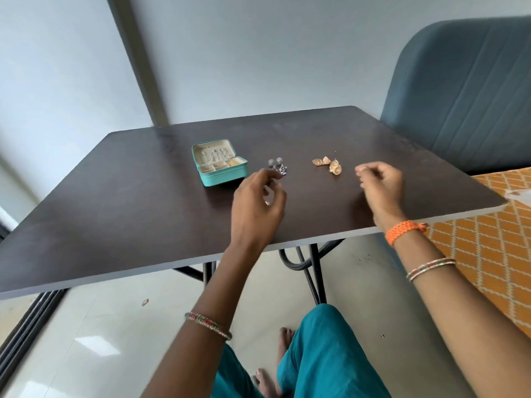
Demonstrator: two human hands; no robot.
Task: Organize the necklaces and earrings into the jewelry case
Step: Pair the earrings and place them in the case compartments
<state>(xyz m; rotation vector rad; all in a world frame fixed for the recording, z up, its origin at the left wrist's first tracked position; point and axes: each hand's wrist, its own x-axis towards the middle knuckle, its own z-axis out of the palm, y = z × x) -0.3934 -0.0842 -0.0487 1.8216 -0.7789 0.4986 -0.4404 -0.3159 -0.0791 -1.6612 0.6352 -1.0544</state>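
A small teal jewelry case point(219, 163) lies open on the dark table point(129, 202), its lid tilted back and small compartments showing; a gold piece sits in one. Right of it lie silver earrings point(277, 165), and further right a few gold bell-shaped earrings point(329, 165). My left hand point(258, 205) hovers just in front of the silver earrings, fingers curled, fingertips close to them; I cannot tell whether it pinches anything. My right hand point(379, 188) hovers right of the gold earrings, fingers loosely bent and apart, nothing visible in it.
A blue-grey upholstered headboard point(459, 96) stands behind the table's right side. An orange patterned bedspread point(494, 254) lies to the right. My teal-clad knees point(321, 354) and bare feet are under the table's near edge, above a glossy tiled floor.
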